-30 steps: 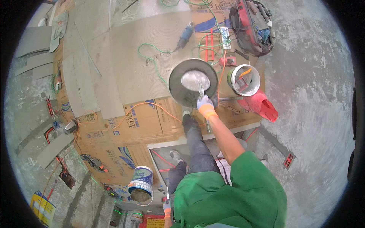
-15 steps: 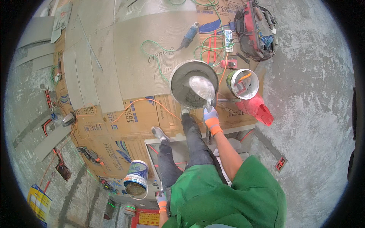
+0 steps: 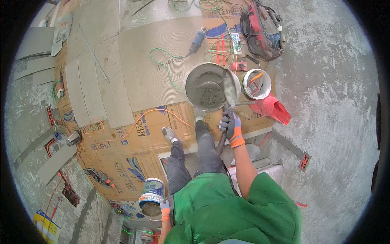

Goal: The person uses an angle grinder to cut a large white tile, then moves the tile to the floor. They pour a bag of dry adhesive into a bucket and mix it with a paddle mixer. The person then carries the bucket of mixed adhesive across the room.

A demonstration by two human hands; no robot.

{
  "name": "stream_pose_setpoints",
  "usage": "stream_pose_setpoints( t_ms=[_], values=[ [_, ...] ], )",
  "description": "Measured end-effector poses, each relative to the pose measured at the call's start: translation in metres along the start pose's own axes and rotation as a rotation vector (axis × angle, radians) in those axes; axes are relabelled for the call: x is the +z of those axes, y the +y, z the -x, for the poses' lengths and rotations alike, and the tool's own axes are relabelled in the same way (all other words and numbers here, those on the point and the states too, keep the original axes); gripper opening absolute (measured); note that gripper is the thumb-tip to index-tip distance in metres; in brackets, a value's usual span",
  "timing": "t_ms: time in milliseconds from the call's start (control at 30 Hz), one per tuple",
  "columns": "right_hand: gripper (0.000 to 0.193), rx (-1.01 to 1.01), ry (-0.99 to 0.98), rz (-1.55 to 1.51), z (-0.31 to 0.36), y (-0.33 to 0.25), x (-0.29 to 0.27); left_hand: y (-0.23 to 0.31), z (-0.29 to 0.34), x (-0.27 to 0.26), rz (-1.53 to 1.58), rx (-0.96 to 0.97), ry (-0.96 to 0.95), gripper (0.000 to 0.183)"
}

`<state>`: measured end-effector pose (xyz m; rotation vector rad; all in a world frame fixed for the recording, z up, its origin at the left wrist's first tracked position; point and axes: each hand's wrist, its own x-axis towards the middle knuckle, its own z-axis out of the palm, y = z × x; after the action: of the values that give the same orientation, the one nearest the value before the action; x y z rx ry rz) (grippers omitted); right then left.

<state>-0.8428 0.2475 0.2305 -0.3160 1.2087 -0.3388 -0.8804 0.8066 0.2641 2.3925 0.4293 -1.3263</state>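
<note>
My right hand point(image 3: 230, 126), in a grey and orange glove, is closed around the handle of a trowel point(image 3: 229, 88). Smeared with grey, its pale metal blade stands nearly edge-on over the right rim of a large round bucket point(image 3: 190, 83). Wet grey mortar point(image 3: 212, 96) lies inside that bucket. A dark bar point(image 3: 220, 146) runs below this hand; whether it belongs to the trowel I cannot tell. At lower left, my left hand point(image 3: 165, 208), in a similar glove, is right beside a white and blue pail point(image 3: 152, 188). Its fingers are too hidden to show a grip.
A white tub point(image 3: 267, 84) with tools stands right of the mortar bucket, next to a red plastic container point(image 3: 273, 109). Beyond lie a blue power tool point(image 3: 198, 42), green cable and a tool bag point(image 3: 256, 32). An orange cord point(image 3: 142, 116) crosses the cardboard point(image 3: 109, 142).
The trowel has turned from showing its broad face inside the bucket to nearly edge-on at the right rim. My left hand has come closer to the pail. The whole view has shifted slightly.
</note>
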Motion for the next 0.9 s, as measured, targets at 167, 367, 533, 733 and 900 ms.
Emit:
stream_pose_setpoints(
  t_ms=[167,367,533,733,900],
  values=[
    [0.04,0.366,-0.716,-0.678,0.011,0.007,0.009,-0.017,-0.015,-0.007,0.031,0.013,0.022,0.021],
    [0.032,0.314,-0.736,-0.461,0.022,0.021,0.028,0.028,-0.02,-0.017,0.125,-0.004,-0.011,0.018],
    [0.032,0.29,-0.722,-0.423,0.043,0.026,0.037,0.047,-0.031,-0.023,0.142,0.022,0.02,0.02],
    [0.037,0.203,-0.082,-0.105,0.061,0.034,0.063,0.064,-0.072,-0.061,0.053,0.17,0.01,0.022],
    [0.031,0.022,-0.246,-0.206,0.08,0.049,0.101,0.148,-0.1,-0.128,-0.049,0.484,-0.05,0.029]
  ],
)
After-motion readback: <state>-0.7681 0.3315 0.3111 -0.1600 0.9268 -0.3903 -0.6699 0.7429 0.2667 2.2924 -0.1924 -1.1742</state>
